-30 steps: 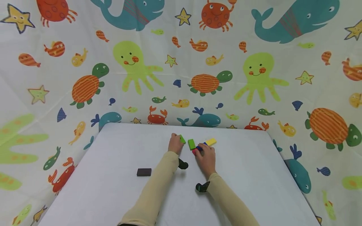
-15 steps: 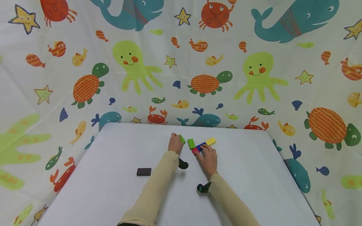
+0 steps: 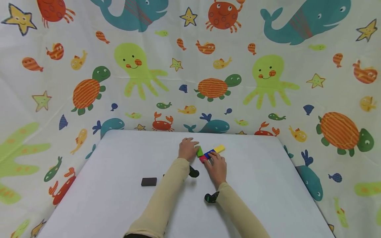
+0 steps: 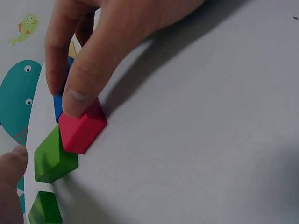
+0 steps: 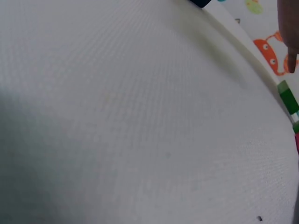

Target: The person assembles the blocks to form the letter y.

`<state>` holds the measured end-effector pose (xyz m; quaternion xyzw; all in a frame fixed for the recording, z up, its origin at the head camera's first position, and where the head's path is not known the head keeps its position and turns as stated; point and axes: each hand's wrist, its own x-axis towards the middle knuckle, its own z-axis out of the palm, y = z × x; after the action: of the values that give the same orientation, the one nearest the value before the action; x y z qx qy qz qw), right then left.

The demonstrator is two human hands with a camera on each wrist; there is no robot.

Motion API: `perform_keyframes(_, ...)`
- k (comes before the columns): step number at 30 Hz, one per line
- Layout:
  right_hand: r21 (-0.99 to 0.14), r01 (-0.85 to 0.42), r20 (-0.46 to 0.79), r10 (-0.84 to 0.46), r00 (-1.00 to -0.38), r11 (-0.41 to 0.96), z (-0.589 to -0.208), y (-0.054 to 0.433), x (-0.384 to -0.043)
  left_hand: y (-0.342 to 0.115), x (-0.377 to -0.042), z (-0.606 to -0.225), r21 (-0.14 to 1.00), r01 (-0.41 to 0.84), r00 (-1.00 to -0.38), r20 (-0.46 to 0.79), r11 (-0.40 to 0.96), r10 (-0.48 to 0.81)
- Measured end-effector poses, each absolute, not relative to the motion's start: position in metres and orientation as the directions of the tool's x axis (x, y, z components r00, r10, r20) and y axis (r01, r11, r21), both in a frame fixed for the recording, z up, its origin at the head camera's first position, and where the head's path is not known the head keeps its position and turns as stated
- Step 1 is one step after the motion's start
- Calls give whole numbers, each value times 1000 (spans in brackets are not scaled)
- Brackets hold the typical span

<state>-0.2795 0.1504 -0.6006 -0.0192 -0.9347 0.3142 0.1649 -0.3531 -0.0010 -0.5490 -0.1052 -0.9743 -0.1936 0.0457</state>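
Note:
A short chain of toy blocks lies toward the back of the white table: a green block [image 3: 199, 152], a red block [image 4: 83, 129], a blue block [image 3: 209, 154] and a yellow block [image 3: 219, 149]. My right hand [image 3: 218, 167] holds the red and blue blocks, thumb on the red one and fingers at the blue one. Fingers extended, my left hand [image 3: 187, 150] is beside the green block. A second green block [image 4: 45, 208] lies apart from the chain in the left wrist view; in the head view my left hand hides it.
A dark block [image 3: 148, 181] lies on the white table [image 3: 119, 211], left of the left sleeve [image 3: 166, 198]. Behind that sleeve a small dark edge peeks out. A curtain [image 3: 184, 53] printed with sea animals hangs around the table's back and sides.
My left hand has let go of the outer green block, its fingers now spread toward the other green one. My right hand opened slightly and moved little. The whole head view shifted slightly.

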Motion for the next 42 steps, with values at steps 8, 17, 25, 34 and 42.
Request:
perform_keyframes(8,-590,-69,300,139,-944,804,-601,149,-280,4,-351,-555,287,276,-961,102,917,257)
perform_keyframes(17,-594,-43,276,153,-949,803,-598,150,-279,3,-344,-551,306,268,-960,162,914,227)
perform_keyframes(25,-579,-47,289,151,-945,814,-597,149,-278,1,-341,-551,320,260,-963,150,911,222)
perform_keyframes(34,-578,-41,281,152,-948,815,-601,146,-278,-9,-340,-555,363,240,-968,163,900,192)
perform_keyframes(42,-578,-40,295,163,-942,815,-599,146,-278,-32,-344,-558,416,183,-979,164,891,124)
